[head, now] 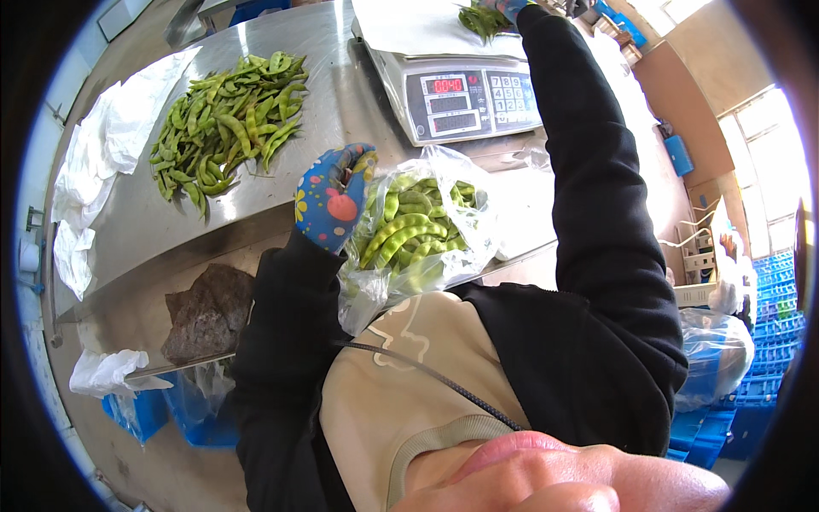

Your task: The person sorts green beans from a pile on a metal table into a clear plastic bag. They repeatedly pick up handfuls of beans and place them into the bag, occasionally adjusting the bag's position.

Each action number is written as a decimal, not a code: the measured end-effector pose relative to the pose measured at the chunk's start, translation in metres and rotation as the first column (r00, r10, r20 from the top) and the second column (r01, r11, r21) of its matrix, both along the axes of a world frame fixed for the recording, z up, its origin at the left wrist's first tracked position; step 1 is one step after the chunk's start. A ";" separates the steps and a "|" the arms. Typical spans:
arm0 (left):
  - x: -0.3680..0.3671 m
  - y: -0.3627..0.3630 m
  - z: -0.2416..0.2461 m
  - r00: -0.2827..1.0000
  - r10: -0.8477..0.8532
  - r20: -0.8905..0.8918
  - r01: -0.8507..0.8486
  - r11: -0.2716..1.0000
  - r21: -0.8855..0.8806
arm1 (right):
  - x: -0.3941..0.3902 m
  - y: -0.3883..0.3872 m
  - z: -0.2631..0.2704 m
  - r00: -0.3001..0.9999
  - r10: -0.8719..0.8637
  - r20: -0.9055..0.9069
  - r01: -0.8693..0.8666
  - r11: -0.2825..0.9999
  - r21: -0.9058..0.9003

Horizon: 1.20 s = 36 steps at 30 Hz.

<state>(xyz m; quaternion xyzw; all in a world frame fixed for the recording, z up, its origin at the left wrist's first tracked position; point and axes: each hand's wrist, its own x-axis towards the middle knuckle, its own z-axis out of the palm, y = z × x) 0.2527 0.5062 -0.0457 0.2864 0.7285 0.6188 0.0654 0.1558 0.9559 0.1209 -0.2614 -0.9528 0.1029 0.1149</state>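
Note:
My left hand point(334, 197), in a blue glove with coloured dots and flowers, has its fingers curled at the left side of a clear plastic bag point(467, 173). Whether it grips the bag's edge is not clear. Plump green bean pods point(409, 233) fill the bag, which lies close against my chest. At the top edge of the picture, my right hand point(510, 8) is partly cut off. Its gloved fingers are on a bunch of darker green pods point(481, 22) over the covered pan of a digital scale point(477, 102). The scale's red display is lit.
A heap of green pods point(233, 125) lies on the steel table point(256, 185), left of the scale. White plastic bags point(105, 141) hang along the table's left edge. A brown cloth point(208, 313) rests on a lower shelf. Blue crates point(771, 326) are stacked at the far right.

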 end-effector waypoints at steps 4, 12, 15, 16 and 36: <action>-0.003 -0.002 0.000 0.995 0.022 -0.095 -0.025 0.999 -0.027 | -0.006 0.006 -0.006 0.995 0.034 -0.092 -0.038 0.998 -0.044; -0.072 -0.045 -0.016 0.731 0.347 -0.587 -0.365 0.927 0.093 | 0.080 -0.094 -0.078 0.612 0.456 -0.646 -0.749 0.072 -0.659; -0.114 -0.157 -0.012 0.742 0.541 -0.396 -0.663 0.678 -0.318 | 0.159 -0.239 -0.091 0.583 0.532 -0.615 -0.747 0.053 -0.663; -0.123 -0.182 -0.016 0.730 0.592 -0.342 -0.679 0.570 -0.462 | 0.173 -0.256 -0.098 0.655 0.548 -0.521 -0.683 0.134 -0.718; -0.145 -0.134 -0.048 0.549 0.625 -0.555 -0.776 0.627 -0.061 | 0.171 -0.267 -0.160 0.699 0.436 -0.567 -0.579 -0.120 -0.806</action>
